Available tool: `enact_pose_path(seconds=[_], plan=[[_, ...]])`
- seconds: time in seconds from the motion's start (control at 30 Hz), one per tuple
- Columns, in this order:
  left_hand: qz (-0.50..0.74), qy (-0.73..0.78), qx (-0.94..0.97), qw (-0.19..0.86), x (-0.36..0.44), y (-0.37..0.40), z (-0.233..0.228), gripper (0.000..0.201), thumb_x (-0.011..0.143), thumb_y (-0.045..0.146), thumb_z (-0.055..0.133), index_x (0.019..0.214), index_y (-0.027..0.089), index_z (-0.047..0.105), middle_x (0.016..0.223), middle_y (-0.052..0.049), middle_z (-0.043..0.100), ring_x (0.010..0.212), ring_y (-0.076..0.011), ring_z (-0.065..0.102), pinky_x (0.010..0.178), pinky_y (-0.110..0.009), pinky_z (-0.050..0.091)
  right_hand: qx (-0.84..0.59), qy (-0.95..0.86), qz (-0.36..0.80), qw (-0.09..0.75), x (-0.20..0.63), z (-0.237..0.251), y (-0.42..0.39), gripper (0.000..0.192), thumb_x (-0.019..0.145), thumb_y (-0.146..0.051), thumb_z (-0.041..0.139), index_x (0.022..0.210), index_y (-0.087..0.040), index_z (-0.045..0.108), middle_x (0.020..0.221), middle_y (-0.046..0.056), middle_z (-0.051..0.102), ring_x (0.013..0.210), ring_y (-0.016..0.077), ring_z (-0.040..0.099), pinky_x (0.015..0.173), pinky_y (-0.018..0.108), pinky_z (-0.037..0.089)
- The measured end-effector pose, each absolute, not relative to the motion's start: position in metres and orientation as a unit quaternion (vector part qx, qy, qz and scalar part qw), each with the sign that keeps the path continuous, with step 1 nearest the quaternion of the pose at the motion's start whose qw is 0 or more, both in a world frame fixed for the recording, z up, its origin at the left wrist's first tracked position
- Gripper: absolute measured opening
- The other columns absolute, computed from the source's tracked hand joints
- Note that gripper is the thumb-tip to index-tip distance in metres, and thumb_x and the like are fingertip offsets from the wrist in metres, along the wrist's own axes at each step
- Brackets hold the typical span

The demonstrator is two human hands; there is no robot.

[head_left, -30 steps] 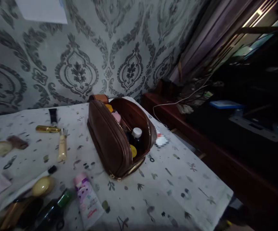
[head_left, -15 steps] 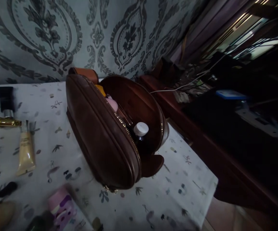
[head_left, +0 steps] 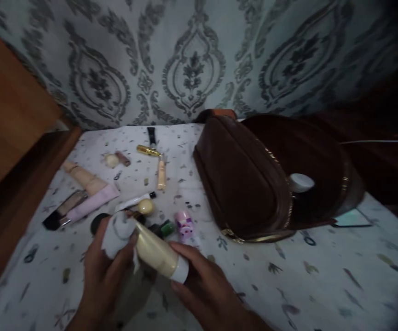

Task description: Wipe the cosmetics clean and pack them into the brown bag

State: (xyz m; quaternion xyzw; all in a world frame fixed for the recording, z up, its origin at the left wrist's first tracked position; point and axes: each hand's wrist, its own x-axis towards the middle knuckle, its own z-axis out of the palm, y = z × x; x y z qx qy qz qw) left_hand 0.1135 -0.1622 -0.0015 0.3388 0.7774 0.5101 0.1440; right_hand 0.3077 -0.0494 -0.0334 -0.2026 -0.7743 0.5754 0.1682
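My left hand (head_left: 98,271) is closed around a crumpled white tissue (head_left: 118,233), blurred, which touches the end of a tube. That pale yellow squeeze tube (head_left: 155,250) has a white cap, gripped between the thumb and fingers of my right hand (head_left: 207,285). Just beyond my hands lie a round cream-coloured item (head_left: 146,207), a small green-capped item (head_left: 167,228) and a pink and purple patterned tube (head_left: 184,225). A brown leather bag (head_left: 242,179) stands unzipped to the right, with a white cap (head_left: 301,182) showing inside it.
Pink tubes (head_left: 91,202) and a dark-capped bottle (head_left: 69,207) lie at the left. Farther back are a gold tube (head_left: 147,150), a beige tube (head_left: 161,174) and a black tube (head_left: 152,136). Patterned curtain fabric (head_left: 193,69) hangs behind; a wooden panel (head_left: 10,105) borders the left.
The view has swung left and both my hands have come in, holding the tube and the tissue. The bag now appears farther right in the picture.
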Motion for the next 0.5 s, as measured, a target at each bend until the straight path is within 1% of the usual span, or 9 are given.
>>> enact_pose_path(seconds=[0.1,0.17,0.23,0.3,0.4,0.5], plan=[[0.529,0.752,0.366,0.143,0.115,-0.154,0.005,0.028,0.09,0.034,0.061,0.116,0.024,0.059,0.09,0.0,0.066,0.077,-0.0185,0.063,0.067,-0.029,0.052,-0.202,-0.802,0.522,0.207,0.3,-0.038,-0.049,0.043,0.094,-0.031,0.057,0.136,-0.025,0.054,0.128,0.009,0.067,0.113,0.0211,0.066,0.097,0.033,0.055],[0.529,0.741,0.385,0.151,0.114,-0.15,0.007,0.027,0.092,0.03,0.058,0.117,0.022,0.057,0.094,-0.001,0.065,0.083,-0.0178,0.062,0.072,-0.027,0.05,-0.198,-0.815,0.486,0.245,0.293,-0.042,-0.048,0.038,0.093,-0.03,0.057,0.131,-0.024,0.058,0.121,0.009,0.069,0.107,0.0201,0.069,0.092,0.03,0.057],[0.522,0.731,0.416,0.146,0.11,-0.148,0.007,0.023,0.092,0.025,0.056,0.114,0.021,0.057,0.094,-0.001,0.065,0.083,-0.0165,0.061,0.072,-0.025,0.047,-0.186,-0.825,0.452,0.282,0.286,-0.045,-0.047,0.031,0.094,-0.029,0.057,0.123,-0.023,0.063,0.116,0.009,0.07,0.1,0.019,0.07,0.086,0.027,0.059],[0.51,0.729,0.436,0.131,0.106,-0.149,0.007,0.017,0.09,0.022,0.056,0.106,0.02,0.058,0.089,0.0,0.065,0.079,-0.0157,0.059,0.07,-0.024,0.045,-0.18,-0.83,0.43,0.306,0.281,-0.047,-0.045,0.026,0.094,-0.031,0.056,0.117,-0.023,0.067,0.11,0.008,0.07,0.089,0.017,0.071,0.077,0.025,0.06],[0.506,0.732,0.439,0.123,0.103,-0.151,0.005,0.011,0.089,0.022,0.056,0.1,0.02,0.057,0.084,0.001,0.064,0.075,-0.0159,0.058,0.066,-0.024,0.042,-0.184,-0.834,0.428,0.295,0.279,-0.05,-0.046,0.032,0.092,-0.036,0.058,0.12,-0.021,0.065,0.104,0.009,0.069,0.072,0.0149,0.069,0.064,0.024,0.059],[0.504,0.732,0.442,0.12,0.104,-0.151,0.003,0.009,0.089,0.024,0.056,0.097,0.02,0.056,0.08,0.002,0.063,0.072,-0.0158,0.058,0.064,-0.025,0.042,-0.193,-0.844,0.428,0.259,0.281,-0.053,-0.049,0.041,0.09,-0.04,0.059,0.124,-0.019,0.061,0.103,0.01,0.07,0.071,0.0161,0.068,0.065,0.027,0.06]])
